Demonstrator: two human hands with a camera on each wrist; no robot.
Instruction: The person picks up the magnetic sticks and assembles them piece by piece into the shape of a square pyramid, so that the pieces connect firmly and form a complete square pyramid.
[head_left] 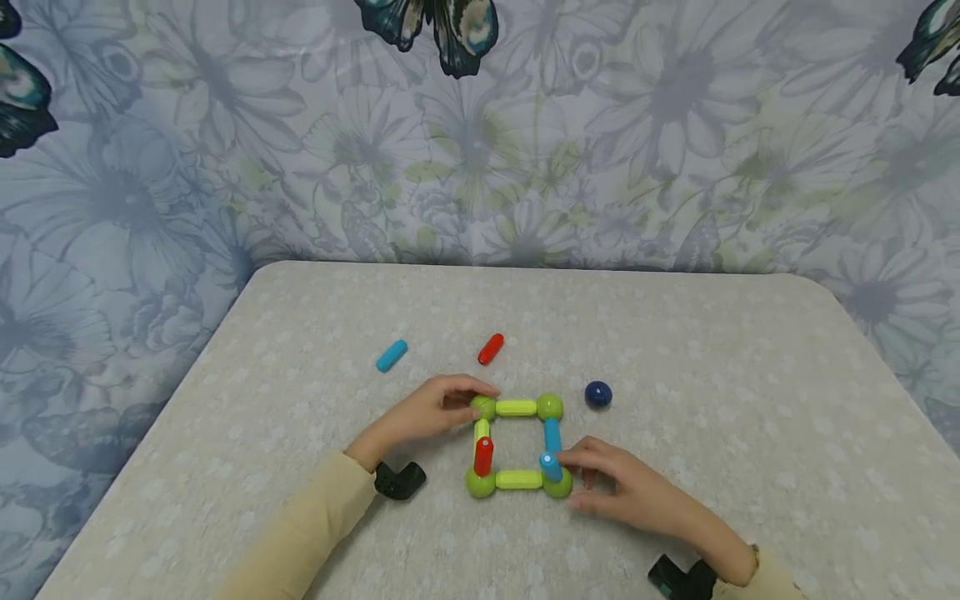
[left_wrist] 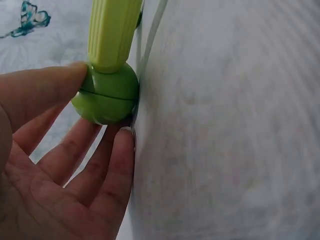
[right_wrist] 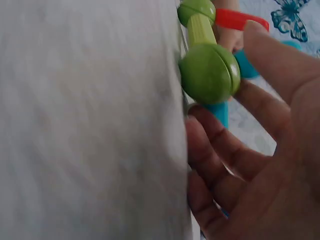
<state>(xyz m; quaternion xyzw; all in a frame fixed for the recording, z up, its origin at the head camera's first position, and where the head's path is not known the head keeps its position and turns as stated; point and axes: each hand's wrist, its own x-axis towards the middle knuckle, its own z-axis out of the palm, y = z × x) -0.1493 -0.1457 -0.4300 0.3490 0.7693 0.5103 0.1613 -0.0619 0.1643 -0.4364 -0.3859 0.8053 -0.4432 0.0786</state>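
A square frame of magnetic rods and balls lies on the table. Its corners are green balls, joined by yellow-green rods point(head_left: 517, 479) and, along the right side, a blue rod point(head_left: 552, 433). From the near-left ball point(head_left: 481, 484) rises a red rod point(head_left: 483, 457); another blue rod point(head_left: 550, 467) stands on the near-right ball point(right_wrist: 207, 74). My left hand point(head_left: 435, 407) pinches the far-left ball point(left_wrist: 107, 95) between thumb and fingers. My right hand point(head_left: 633, 487) is at the near-right corner, index fingertip against the standing blue rod, thumb apart from the ball.
Beyond the frame lie a loose blue rod point(head_left: 392, 356) and a loose red rod point(head_left: 491, 349). A dark blue ball point(head_left: 598, 394) sits right of the far-right corner. Black wrist cameras point(head_left: 400, 481) hang under both wrists. A flowered wall covering point(head_left: 525, 167) rises behind the table.
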